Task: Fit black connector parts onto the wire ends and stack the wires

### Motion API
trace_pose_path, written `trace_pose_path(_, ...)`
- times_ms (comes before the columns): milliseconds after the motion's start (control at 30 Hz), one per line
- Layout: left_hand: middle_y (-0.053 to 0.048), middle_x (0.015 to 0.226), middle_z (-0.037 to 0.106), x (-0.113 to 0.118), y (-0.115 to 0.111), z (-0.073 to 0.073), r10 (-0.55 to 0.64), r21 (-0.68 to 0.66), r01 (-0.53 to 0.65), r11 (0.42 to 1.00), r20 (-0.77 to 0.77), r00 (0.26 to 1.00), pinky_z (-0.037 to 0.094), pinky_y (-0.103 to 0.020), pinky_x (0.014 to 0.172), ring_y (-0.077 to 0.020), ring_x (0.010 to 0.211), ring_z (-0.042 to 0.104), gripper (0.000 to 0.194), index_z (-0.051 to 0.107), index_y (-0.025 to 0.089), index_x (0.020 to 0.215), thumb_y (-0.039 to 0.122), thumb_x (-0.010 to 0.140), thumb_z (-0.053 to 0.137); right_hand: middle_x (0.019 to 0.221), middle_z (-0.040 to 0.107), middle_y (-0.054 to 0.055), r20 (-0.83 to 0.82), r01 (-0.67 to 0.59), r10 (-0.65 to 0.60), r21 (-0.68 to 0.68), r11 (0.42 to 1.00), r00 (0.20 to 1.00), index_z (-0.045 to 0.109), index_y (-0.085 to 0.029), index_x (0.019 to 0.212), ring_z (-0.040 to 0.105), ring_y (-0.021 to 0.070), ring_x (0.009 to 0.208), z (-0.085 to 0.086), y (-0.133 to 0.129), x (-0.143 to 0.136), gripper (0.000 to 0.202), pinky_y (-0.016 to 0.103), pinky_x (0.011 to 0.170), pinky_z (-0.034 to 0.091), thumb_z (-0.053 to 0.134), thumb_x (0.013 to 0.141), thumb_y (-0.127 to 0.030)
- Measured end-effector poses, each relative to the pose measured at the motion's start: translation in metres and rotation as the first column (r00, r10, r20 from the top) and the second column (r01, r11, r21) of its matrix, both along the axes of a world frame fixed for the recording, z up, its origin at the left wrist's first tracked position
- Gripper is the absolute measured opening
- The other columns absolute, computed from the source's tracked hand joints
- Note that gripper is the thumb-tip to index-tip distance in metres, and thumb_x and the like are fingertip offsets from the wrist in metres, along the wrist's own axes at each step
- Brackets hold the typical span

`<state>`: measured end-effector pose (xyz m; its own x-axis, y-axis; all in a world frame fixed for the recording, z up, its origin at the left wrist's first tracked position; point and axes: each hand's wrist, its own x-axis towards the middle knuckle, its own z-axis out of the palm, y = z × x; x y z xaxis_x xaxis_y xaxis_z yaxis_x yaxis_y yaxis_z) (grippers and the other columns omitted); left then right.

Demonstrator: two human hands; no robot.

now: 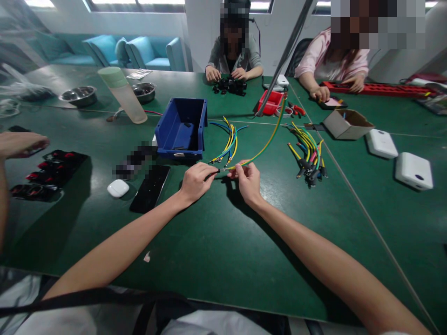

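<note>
My left hand pinches a small black sleeve close to the bare metal end of a yellow-green wire. My right hand is closed on that wire just behind its end, and the rest of it arcs up and to the right. Beyond my hands lies a loose bunch of yellow, blue and green wires. To the right rests another bundle of wires, whose near ends carry black sleeves. A blue bin with a few small dark pieces stands behind my left hand.
A black phone and a white earbud case lie left of my hands. A bottle, metal bowls, a cardboard box and white devices stand farther off. A slanted pole rises behind. Co-workers sit opposite; another's hand reaches in left.
</note>
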<state>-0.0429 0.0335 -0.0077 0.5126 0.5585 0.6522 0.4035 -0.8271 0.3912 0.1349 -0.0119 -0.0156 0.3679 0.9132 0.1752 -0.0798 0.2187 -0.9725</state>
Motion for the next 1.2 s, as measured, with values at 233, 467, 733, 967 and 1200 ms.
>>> trace_pose_path(233, -0.007, 0.093, 0.071, 0.001, 0.001, 0.0, -0.017, 0.0, 0.017, 1.0, 0.0, 1.0, 0.052, -0.037, 0.081, -0.0196, 0.087, 0.063, 0.014, 0.068, 0.016, 0.096, 0.014, 0.084, 0.061, 0.071, 0.064, -0.002, -0.004, -0.007, 0.007, -0.005, 1.0, 1.0, 0.05, -0.021, 0.092, 0.065, 0.0146, 0.059, 0.003, -0.001, -0.001, 0.02, 0.028, 0.056, 0.052, 0.058, 0.086, -0.038)
trace_pose_path(467, -0.007, 0.092, 0.071, 0.0, 0.001, 0.001, -0.026, 0.003, 0.026, 1.0, 0.008, 1.0, 0.052, -0.037, 0.08, -0.0196, 0.087, 0.064, 0.015, 0.068, 0.017, 0.096, 0.014, 0.084, 0.061, 0.07, 0.064, -0.002, -0.023, -0.027, 0.027, -0.005, 1.0, 0.999, 0.05, -0.021, 0.091, 0.065, 0.0149, 0.059, 0.005, -0.001, -0.001, 0.022, 0.028, 0.056, 0.052, 0.06, 0.085, -0.039)
trace_pose_path(733, -0.007, 0.093, 0.07, 0.0, 0.0, 0.001, -0.061, -0.045, 0.063, 0.997, 0.042, 0.997, 0.053, -0.034, 0.08, -0.0177, 0.086, 0.065, 0.013, 0.067, 0.016, 0.095, 0.016, 0.084, 0.061, 0.07, 0.064, -0.001, -0.023, -0.038, 0.038, -0.006, 0.999, 0.999, 0.05, -0.02, 0.091, 0.065, 0.0149, 0.059, 0.006, -0.002, -0.001, 0.023, 0.028, 0.057, 0.052, 0.06, 0.084, -0.04)
trace_pose_path(967, -0.007, 0.093, 0.071, 0.0, -0.004, 0.007, -0.091, -0.191, 0.113, 0.975, 0.117, 0.989, 0.054, -0.032, 0.081, -0.0168, 0.086, 0.066, 0.013, 0.069, 0.016, 0.093, 0.017, 0.085, 0.059, 0.069, 0.064, -0.002, -0.015, -0.038, 0.038, -0.026, 0.999, 0.999, 0.05, -0.02, 0.092, 0.065, 0.0151, 0.059, 0.005, -0.002, -0.001, 0.024, 0.028, 0.057, 0.051, 0.06, 0.084, -0.04)
trace_pose_path(1200, -0.008, 0.092, 0.072, 0.004, -0.015, 0.002, 0.072, -0.587, 0.118, 0.801, 0.289, 0.955, 0.056, -0.036, 0.078, -0.0196, 0.082, 0.068, 0.021, 0.07, 0.016, 0.094, 0.03, 0.078, 0.068, 0.066, 0.064, -0.002, 0.003, -0.046, 0.046, -0.025, 0.999, 0.999, 0.051, -0.02, 0.092, 0.064, 0.0157, 0.058, 0.004, -0.002, -0.001, 0.023, 0.029, 0.059, 0.051, 0.06, 0.084, -0.041)
